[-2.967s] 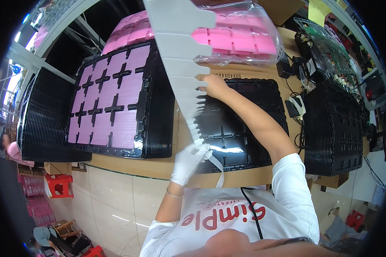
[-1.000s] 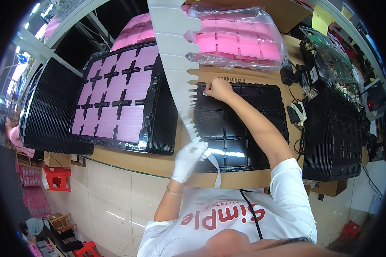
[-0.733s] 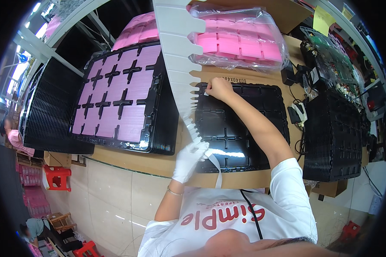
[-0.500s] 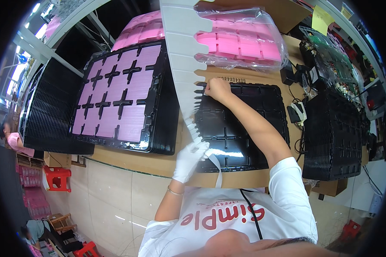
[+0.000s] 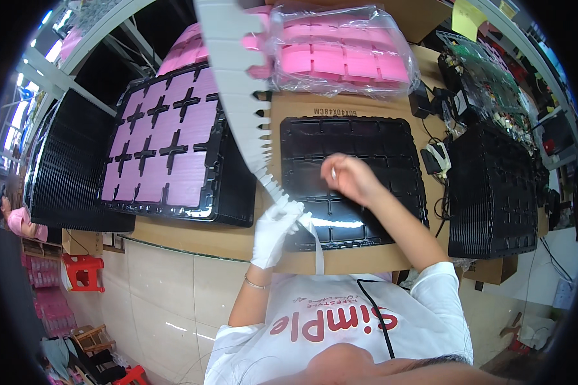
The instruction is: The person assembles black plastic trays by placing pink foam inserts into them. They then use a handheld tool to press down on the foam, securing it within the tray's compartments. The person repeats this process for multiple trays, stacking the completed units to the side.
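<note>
One ribbed stack of black plastic trays (image 5: pixel 77 163) is seen at far left; beside it, a second stack (image 5: pixel 234 186) is topped by lilac foam (image 5: pixel 164 131), broken by six cross-shaped dividers. One pale, smooth, tooth-edged strip (image 5: pixel 237 115) is gripped low by the closed, white-gloved left hand (image 5: pixel 275 232) and slants upward past that stack. Over one glossy black tray (image 5: pixel 388 160), the bare right hand (image 5: pixel 350 178) is half curled; whether anything is held cannot be told. A third black stack (image 5: pixel 491 192) is placed right.
</note>
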`<state>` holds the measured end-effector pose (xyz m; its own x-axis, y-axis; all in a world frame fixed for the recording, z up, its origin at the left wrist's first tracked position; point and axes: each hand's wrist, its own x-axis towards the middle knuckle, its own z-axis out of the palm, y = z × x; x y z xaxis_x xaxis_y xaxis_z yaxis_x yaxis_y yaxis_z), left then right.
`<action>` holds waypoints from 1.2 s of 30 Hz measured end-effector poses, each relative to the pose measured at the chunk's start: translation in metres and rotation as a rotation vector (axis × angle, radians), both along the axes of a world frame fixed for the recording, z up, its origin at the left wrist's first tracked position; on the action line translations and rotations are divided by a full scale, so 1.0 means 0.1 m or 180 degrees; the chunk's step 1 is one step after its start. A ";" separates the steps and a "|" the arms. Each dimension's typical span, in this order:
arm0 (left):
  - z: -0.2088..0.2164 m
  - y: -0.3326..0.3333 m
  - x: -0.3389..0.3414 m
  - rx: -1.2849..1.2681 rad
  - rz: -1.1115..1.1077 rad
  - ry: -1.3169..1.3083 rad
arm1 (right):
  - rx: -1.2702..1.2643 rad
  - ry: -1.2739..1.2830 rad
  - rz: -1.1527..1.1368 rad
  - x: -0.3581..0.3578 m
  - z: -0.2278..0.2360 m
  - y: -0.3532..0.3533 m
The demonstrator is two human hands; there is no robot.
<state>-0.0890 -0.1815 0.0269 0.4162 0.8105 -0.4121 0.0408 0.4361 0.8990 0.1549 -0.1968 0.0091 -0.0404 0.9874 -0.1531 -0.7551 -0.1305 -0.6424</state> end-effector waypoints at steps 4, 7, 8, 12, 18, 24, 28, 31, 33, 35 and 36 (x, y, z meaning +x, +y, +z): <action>0.08 -0.10 0.12 0.0083 -0.0027 -0.0171 | -0.0218 -0.2262 -0.0163 -0.62 0.04 -0.62; 0.06 -0.16 0.15 0.0157 -0.0030 -0.0209 | 0.0505 -0.3674 -0.0997 -0.76 0.02 -0.79; 0.09 -0.18 0.16 0.0143 -0.0006 -0.0184 | 0.0714 -0.4092 -0.1278 -0.77 0.06 -0.83; 0.07 -0.25 0.10 0.0221 0.0221 -0.0134 | 0.2335 -0.4821 -0.1679 -0.79 0.14 -0.89; 0.03 -0.22 -0.34 0.0154 0.0007 0.0226 | 0.0927 -0.4216 0.0247 -0.58 0.17 -0.64; -0.10 -0.27 -0.39 0.0251 -0.0115 0.0494 | 0.1372 -0.5058 0.0721 -0.79 -0.09 -0.47; 0.00 -0.29 -0.34 0.0319 -0.0118 0.0628 | 0.1242 -0.5138 0.0714 -0.82 -0.12 -0.46; -0.03 -0.27 -0.35 0.0309 -0.0158 0.0692 | 0.1198 -0.5188 0.0670 -0.85 -0.14 -0.47; 0.00 -0.27 -0.33 0.0297 -0.0151 0.0703 | 0.1121 -0.5192 0.0722 -0.86 -0.13 -0.47; 0.02 -0.27 -0.33 0.0283 -0.0147 0.0700 | 0.1036 -0.5199 0.0717 -0.87 -0.13 -0.47; 0.03 -0.28 -0.33 0.0275 -0.0146 0.0698 | 0.0988 -0.5206 0.0686 -0.88 -0.14 -0.46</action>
<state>-0.1222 -0.2091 0.0298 0.3617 0.8290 -0.4265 0.2572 0.3510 0.9003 0.0669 -0.2432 -0.0048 -0.1760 0.9842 0.0181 0.7009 0.1382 -0.6998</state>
